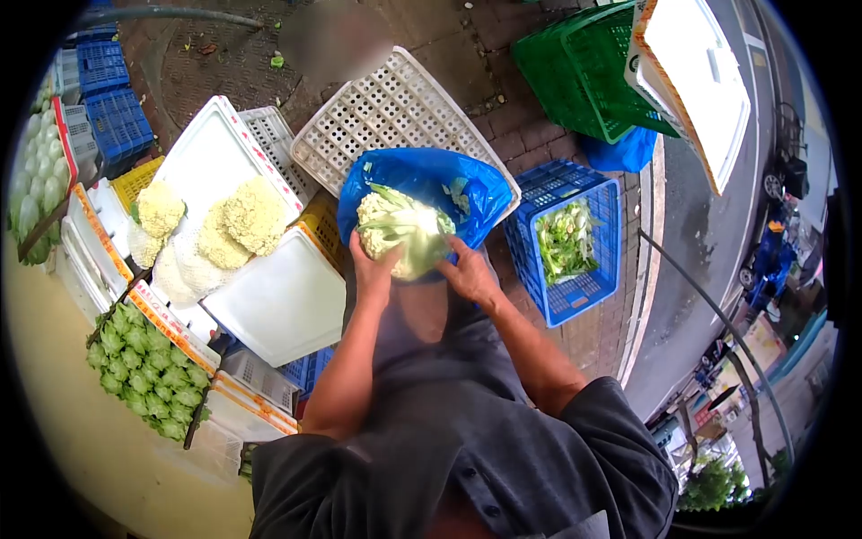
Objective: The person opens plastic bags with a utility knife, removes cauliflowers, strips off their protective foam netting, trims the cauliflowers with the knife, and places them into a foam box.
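Note:
A cauliflower (392,216) with pale green leaves is held over a basin-like container lined with a blue plastic bag (485,171). My left hand (373,269) grips it from the left side, with the thumb pressed on its underside. My right hand (469,274) is closed at the right edge, its fingers pinching the leaves there, which are slightly blurred. A few pale leaf scraps (458,194) lie inside the blue bag. Behind the bag, a white perforated plastic crate (359,117) lies tilted.
Trimmed leaves (567,241) fill part of a blue crate (561,312) at right. Several cauliflowers (254,216) rest on white foam lids (278,305) at left, near stacked green vegetables (148,373). A green crate (575,72) and foam box (709,81) stand beyond, beside the road.

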The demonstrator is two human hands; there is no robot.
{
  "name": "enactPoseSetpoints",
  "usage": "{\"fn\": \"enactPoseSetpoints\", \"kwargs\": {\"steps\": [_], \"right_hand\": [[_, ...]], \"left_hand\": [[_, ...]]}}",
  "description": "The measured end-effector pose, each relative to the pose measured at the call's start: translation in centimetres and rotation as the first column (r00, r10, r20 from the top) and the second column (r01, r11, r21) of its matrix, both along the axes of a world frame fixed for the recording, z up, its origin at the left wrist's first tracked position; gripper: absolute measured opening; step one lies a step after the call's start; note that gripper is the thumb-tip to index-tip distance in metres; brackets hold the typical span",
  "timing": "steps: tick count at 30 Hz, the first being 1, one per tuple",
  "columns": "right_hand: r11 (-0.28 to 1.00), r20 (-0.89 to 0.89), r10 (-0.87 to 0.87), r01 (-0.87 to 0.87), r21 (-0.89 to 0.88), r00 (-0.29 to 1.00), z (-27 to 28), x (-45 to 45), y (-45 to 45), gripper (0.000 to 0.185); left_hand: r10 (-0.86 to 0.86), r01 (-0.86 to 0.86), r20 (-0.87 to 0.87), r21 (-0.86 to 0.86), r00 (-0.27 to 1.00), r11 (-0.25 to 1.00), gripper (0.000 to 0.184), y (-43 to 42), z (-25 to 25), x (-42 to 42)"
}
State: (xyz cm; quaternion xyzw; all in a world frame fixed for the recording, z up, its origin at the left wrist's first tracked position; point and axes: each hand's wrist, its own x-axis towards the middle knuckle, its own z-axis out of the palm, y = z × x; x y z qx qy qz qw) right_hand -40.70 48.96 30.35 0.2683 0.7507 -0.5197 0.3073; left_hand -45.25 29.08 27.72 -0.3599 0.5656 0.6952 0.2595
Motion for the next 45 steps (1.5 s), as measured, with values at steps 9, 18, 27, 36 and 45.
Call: {"fn": "enactPoseSetpoints", "kwargs": {"steps": [9,18,27,36,45], "right_hand": [[0.999,-0.257,0.034,-0.039,-0.016,0.966,7.0,-3.1,0.1,0.052],[0.997,-0.270,0.042,-0.021,0.077,0.962,14.0,-1.8,7.3,0.058],[0.989,-0.371,-0.075,0.118,0.093,0.926,20.7,9.0,16.7,0.042],[0.996,-0.108,0.051,-0.043,0.073,0.993,20.4,18.8,17.6,0.077],[0.997,-0.067,0.059,-0.056,0.045,0.996,18.7,23.7,20.1,0.075]], "left_hand": [[-0.065,0.056,-0.291,-0.040,0.955,0.998,0.091,-1.8,8.1,-5.6],[-0.207,0.281,-0.353,0.172,0.913,0.944,0.087,-1.7,17.6,-10.5],[-0.671,0.559,-0.032,0.582,0.741,0.590,0.083,10.3,13.9,-9.6],[-0.971,0.595,0.051,0.782,0.234,0.184,0.074,22.7,9.0,-1.8],[-0.997,0.652,0.073,0.756,-0.012,0.047,0.079,28.0,8.9,2.1]]}}
